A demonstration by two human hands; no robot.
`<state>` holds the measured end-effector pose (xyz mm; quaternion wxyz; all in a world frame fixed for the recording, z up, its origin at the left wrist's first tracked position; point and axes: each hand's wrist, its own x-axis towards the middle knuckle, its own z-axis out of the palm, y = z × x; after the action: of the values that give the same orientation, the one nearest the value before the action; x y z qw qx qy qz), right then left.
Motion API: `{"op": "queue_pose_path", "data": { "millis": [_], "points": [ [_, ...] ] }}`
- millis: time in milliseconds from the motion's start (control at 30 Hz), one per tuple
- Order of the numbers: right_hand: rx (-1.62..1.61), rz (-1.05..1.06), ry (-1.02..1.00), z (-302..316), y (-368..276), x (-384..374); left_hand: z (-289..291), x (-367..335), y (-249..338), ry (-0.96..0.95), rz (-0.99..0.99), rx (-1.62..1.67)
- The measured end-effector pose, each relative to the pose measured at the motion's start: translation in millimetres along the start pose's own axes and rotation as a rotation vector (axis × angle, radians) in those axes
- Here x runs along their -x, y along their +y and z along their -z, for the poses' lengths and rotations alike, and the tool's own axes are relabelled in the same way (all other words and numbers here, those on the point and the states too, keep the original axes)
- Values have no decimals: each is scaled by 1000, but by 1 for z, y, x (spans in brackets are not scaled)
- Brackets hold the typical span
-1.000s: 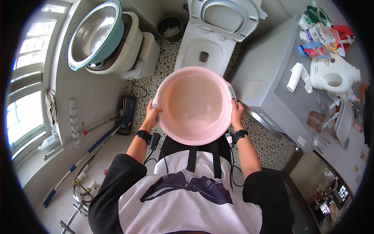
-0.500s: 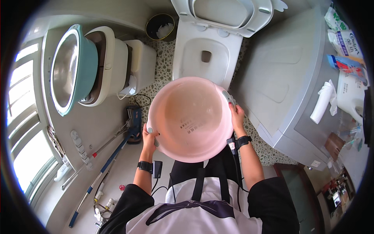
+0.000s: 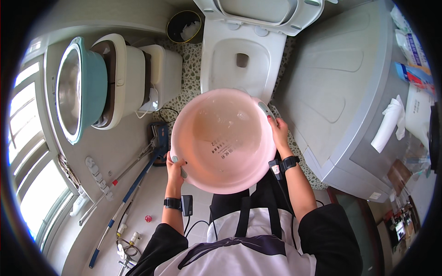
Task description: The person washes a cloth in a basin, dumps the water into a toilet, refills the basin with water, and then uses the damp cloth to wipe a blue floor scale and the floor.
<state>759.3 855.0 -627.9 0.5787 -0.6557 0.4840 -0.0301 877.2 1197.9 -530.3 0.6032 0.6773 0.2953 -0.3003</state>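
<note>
Between my two hands is a round pink plastic basin (image 3: pixel 202 177) with grey handle grips and some cloudy water (image 3: pixel 225 122) in it. My left hand (image 3: pixel 175 166) is closed on the grip at its left side, thumb over the rim. On the upper right side my right hand (image 3: pixel 278 133) is closed round the other grip. The basin is tilted a little, its water gathered toward the far side. Its far rim reaches over the front of an open toilet bowl (image 3: pixel 216 64), whose seat and lid (image 3: pixel 276 14) are raised.
At the left, a teal basin (image 3: pixel 96 87) leans on a cream foot tub (image 3: pixel 133 78). A blue-handled mop (image 3: pixel 122 200) lies along the left wall. A dark waste bin (image 3: pixel 172 32) stands left of the toilet. On the right are a large grey washing machine (image 3: pixel 317 92) and a paper roll (image 3: pixel 386 126).
The water has shifted within the basin, with a few bubbles showing now. The whole view has turned slightly; both hands keep their hold on the basin.
</note>
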Motion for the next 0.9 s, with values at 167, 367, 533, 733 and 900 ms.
{"op": "queue_pose_path", "data": {
  "millis": [167,367,533,733,900],
  "points": [
    [37,-36,-27,-2,8,-4,3,8,-5,17,19,25],
    [6,11,-64,-4,5,-5,5,16,-13,61,34,52],
    [42,12,-69,-6,12,-5,2,25,-13,100,50,67],
    [57,-35,-87,-6,11,-6,5,26,-13,102,64,79],
    [47,-26,-84,-10,15,-7,6,24,-11,87,74,85]
  ]
}}
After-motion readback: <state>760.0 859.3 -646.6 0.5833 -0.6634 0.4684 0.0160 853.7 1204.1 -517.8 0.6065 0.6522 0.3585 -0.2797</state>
